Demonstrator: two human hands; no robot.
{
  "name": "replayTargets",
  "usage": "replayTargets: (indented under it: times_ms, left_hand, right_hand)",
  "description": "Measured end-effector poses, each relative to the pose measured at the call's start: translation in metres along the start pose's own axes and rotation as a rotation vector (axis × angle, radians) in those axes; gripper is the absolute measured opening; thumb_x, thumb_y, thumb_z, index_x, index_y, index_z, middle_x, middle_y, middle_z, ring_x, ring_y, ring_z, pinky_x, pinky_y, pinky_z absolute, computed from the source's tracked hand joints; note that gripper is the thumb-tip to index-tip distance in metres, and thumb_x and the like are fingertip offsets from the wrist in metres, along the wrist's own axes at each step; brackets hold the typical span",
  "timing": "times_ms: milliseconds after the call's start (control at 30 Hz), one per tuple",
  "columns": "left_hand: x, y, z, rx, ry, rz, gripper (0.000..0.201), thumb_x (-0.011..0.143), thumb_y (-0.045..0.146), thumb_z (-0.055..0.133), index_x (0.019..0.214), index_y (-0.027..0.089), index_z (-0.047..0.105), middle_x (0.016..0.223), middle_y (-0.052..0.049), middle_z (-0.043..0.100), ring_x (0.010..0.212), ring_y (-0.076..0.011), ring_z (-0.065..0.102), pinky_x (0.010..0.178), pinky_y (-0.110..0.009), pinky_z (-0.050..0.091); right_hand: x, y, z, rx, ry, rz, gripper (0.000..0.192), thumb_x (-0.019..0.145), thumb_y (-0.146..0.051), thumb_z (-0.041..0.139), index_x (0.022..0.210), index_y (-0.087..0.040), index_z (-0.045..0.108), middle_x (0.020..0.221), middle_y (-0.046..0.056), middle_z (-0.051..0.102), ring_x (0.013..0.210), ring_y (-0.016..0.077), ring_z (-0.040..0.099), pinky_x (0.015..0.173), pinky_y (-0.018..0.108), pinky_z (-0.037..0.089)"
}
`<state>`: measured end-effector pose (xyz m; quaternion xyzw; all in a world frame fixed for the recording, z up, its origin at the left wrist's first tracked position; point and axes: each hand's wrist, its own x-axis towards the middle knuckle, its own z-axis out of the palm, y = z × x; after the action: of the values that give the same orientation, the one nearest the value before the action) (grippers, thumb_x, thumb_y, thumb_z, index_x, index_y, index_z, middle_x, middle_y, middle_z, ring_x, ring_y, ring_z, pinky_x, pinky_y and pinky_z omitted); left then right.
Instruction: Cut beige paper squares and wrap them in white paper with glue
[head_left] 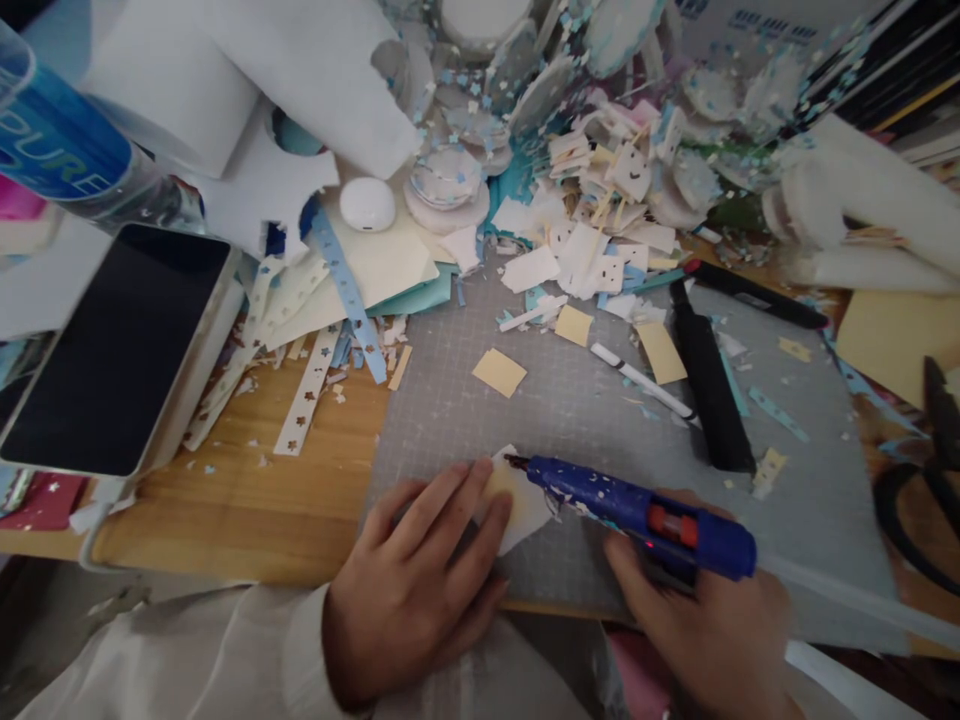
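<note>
Lower centre of frame: left hand (pixel 420 580) lies flat, fingers spread, pressing a small cream paper piece (pixel 517 505) onto the grey cutting mat (pixel 585 420). Hand is not closed on anything; it only pins the paper down.

Lower right: right hand (pixel 712 620) is wrapped around the grip of a blue glue gun (pixel 637 510), nozzle tip touching or just above the paper's upper edge, just beside the left fingertips. A red light shows on the gun body.

Judgement: for a clean bead, keep the nozzle low and angled, squeeze lightly, and keep the pinning fingers clear of the tip, since they sit very near it. Holding the paper near its far corner would leave more room.

Middle of frame: loose yellow paper squares (pixel 499 372), a white pen (pixel 645 380) and a black tool (pixel 709 390) lie on the mat, apart from the hands.

Left: a dark tablet (pixel 112 350) on the wooden worktop (pixel 247 500), punched paper strips (pixel 307 395) beside it.

Top: a heap of paper scraps (pixel 600 200); blue bottle (pixel 67 150) at upper left.
</note>
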<state>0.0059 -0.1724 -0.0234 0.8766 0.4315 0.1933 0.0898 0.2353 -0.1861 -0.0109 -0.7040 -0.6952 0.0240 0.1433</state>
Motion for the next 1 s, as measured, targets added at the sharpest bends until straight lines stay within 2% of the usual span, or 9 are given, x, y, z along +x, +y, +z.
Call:
replayTargets:
  times_ms: [567, 767, 1000]
  left_hand:
    - [0.0, 0.0, 0.0, -0.017, 0.024, -0.01, 0.037, 0.088, 0.036, 0.054, 0.119, 0.018, 0.063, 0.131, -0.009, 0.058, 0.115, -0.0259, 0.054, 0.091, -0.04, 0.034]
    - [-0.001, 0.001, 0.0, -0.019, 0.015, -0.018, 0.039, 0.087, 0.037, 0.056, 0.121, 0.018, 0.061, 0.134, -0.009, 0.055, 0.116, -0.0258, 0.053, 0.092, -0.041, 0.033]
    - [-0.002, 0.001, 0.001, -0.023, 0.007, -0.032, 0.039, 0.088, 0.038, 0.054, 0.122, 0.02, 0.061, 0.135, -0.008, 0.054, 0.116, -0.0259, 0.053, 0.09, -0.041, 0.033]
  right_hand:
    - [-0.004, 0.002, -0.007, -0.02, 0.01, -0.08, 0.022, 0.086, -0.041, 0.049, 0.092, -0.021, 0.056, 0.073, 0.003, 0.067, 0.059, 0.0194, 0.064, 0.05, 0.027, 0.042]
    - [-0.008, 0.008, -0.008, -0.059, 0.038, -0.179, 0.022, 0.087, -0.039, 0.05, 0.095, -0.019, 0.055, 0.075, 0.004, 0.067, 0.059, 0.0181, 0.064, 0.049, 0.026, 0.039]
    - [-0.01, 0.008, -0.012, -0.117, -0.006, -0.114, 0.028, 0.089, -0.045, 0.044, 0.095, -0.02, 0.056, 0.074, 0.004, 0.067, 0.057, 0.0181, 0.063, 0.044, 0.027, 0.03]
